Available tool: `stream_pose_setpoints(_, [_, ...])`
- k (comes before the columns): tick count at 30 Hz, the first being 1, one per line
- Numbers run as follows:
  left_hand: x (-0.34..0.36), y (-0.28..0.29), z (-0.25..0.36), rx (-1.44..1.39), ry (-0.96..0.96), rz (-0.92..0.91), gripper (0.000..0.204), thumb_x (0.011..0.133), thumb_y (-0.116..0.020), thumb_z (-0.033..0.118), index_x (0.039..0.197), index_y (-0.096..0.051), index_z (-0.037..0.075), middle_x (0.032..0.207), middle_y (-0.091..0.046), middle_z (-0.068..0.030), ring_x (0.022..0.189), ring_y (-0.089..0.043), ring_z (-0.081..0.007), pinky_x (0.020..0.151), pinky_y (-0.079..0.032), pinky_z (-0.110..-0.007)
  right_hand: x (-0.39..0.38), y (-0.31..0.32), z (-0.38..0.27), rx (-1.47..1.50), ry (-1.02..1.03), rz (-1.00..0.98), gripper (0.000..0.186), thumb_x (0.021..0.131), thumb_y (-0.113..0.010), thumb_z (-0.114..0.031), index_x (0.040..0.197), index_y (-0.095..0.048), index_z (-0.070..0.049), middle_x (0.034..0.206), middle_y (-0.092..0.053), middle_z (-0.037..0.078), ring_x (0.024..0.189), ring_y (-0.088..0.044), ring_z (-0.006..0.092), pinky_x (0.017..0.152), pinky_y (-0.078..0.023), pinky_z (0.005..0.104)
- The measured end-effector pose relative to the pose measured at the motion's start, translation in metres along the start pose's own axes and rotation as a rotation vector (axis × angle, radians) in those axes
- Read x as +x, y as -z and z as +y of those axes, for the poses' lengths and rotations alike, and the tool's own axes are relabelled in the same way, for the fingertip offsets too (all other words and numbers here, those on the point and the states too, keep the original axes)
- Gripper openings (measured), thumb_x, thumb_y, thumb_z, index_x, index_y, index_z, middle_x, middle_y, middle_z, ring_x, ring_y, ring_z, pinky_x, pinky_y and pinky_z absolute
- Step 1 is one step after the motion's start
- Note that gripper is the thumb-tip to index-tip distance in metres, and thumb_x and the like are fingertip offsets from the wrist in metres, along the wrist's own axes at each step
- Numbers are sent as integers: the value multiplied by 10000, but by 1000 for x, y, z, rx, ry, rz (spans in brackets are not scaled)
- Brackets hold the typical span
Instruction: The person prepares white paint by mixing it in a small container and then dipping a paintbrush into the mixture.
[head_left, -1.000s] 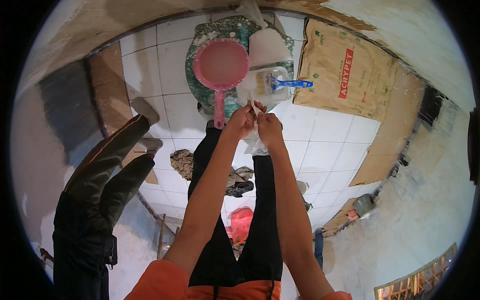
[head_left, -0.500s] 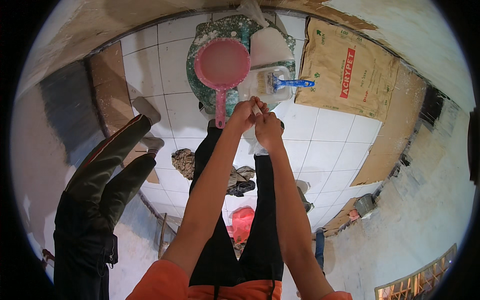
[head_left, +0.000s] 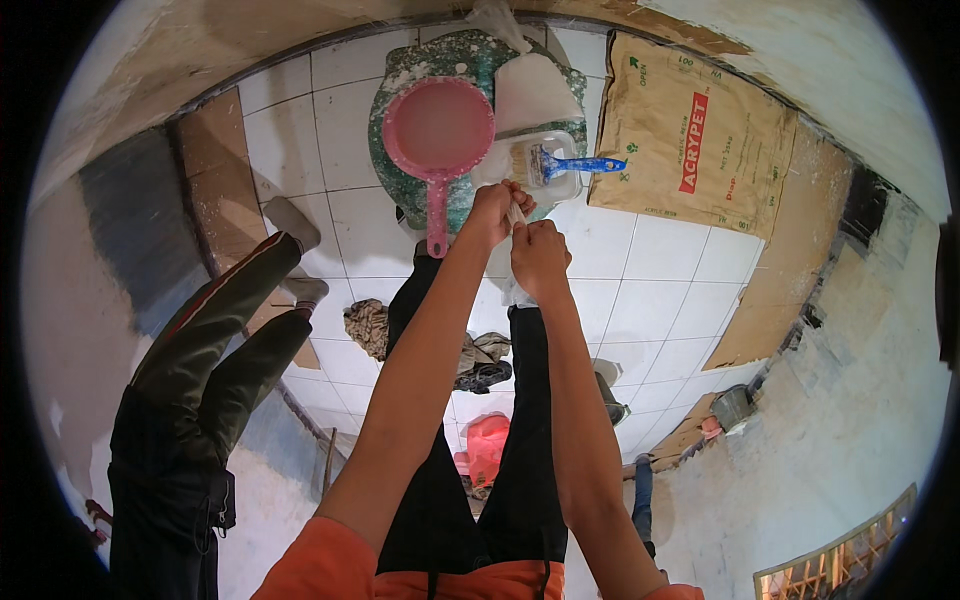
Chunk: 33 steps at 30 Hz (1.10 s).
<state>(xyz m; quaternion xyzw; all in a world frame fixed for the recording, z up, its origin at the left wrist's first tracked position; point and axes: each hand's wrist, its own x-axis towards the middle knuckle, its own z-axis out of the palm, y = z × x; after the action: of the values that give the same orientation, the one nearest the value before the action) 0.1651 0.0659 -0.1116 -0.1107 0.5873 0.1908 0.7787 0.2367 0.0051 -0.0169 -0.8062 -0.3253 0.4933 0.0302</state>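
Note:
Both of my hands are closed on a thin, whitish strip of clear plastic, apparently the twisted neck of a plastic bag (head_left: pixel 515 213). My left hand (head_left: pixel 493 210) pinches its upper end, and my right hand (head_left: pixel 541 262) grips it lower down. More clear plastic shows below the right hand, though most of it is hidden. Just beyond my hands, a pink long-handled dipper (head_left: pixel 438 125) with pale liquid sits on a green stool (head_left: pixel 385 150) spotted with white. Beside it are a bag of white powder (head_left: pixel 538 92) and a clear tub (head_left: pixel 573 186) with a blue-handled brush (head_left: pixel 590 165) across it.
A brown paper sack (head_left: pixel 650 130) lies flat at the right on cardboard. Another person's legs (head_left: pixel 215 330) stand at the left. Crumpled cloths (head_left: pixel 367 327) and a red plastic bag (head_left: pixel 487 450) lie on the tiles near my legs. A grey bucket (head_left: pixel 733 408) stands by the right wall.
My hands have drawn slightly apart, the left one moving up, so more of the plastic strip shows between them. The dipper and stool appear shifted slightly left in the view.

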Motion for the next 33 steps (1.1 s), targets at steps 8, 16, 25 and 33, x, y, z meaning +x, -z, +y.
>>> stream_pose_setpoints(8, [18,29,10,60,-87,-131,196,950,-345,11,782,-438,49,646,-427,-47,548,-444,-178,564,-445,-327,-27,-7,12,-19,83,42,402,948,-446,-293,879,-666,36,1079,-576,208,1018,-531,411,895,-380,544])
stream_pose_setpoints(16, [6,4,-6,227,-201,116,273,1011,-392,148,784,-481,26,662,-463,-36,540,-451,-157,549,-442,-310,-27,-12,22,15,64,49,379,951,-454,-288,874,-667,16,1071,-561,186,1031,-511,390,894,-362,555])
stream_pose_setpoints(25, [12,7,-2,456,-145,185,254,982,-372,171,870,-552,32,667,-486,-41,506,-438,-140,488,-414,-298,-38,-20,20,10,52,94,363,948,-463,-277,885,-671,14,1045,-565,170,1016,-515,380,893,-362,546])
stream_pose_setpoints(33, [-4,10,4,405,-22,107,296,979,-450,271,998,-564,-1,664,-513,-26,553,-514,-155,529,-460,-337,-46,-47,25,217,140,282,312,945,-504,-185,743,-584,38,878,-546,184,837,-531,366,759,-404,457])
